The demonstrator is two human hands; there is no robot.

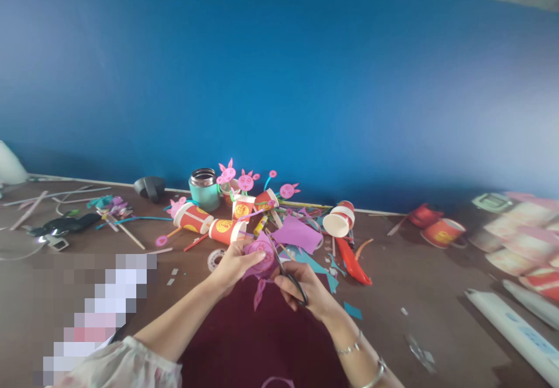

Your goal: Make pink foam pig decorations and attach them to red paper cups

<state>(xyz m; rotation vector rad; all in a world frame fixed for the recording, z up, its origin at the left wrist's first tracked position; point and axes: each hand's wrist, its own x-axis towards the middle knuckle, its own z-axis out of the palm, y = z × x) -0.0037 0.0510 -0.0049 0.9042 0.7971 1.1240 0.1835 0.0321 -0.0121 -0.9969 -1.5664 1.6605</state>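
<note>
My left hand [236, 261] pinches a piece of pink paper [263, 258] with a round face drawn on it. My right hand [302, 288] grips a pair of scissors [296, 285] by the dark handles. The blades point up and away, at the right edge of the drawn circle; whether they are apart I cannot make out. Just below the paper is a small pink paper cutout [259, 293] shaped like an ear. Beyond my hands lie a purple sheet [299, 233] and a roll of tape [215, 259], partly hidden by my left hand.
Red paper cups [192, 218] and pink paper faces [246, 182] cluster behind my hands, near a mint-green jar [205, 189]. Blue paper scraps [353, 310] and a red curved object [351, 261] lie to the right. A white power strip [515, 330] and stacked cups [519, 230] are farther right.
</note>
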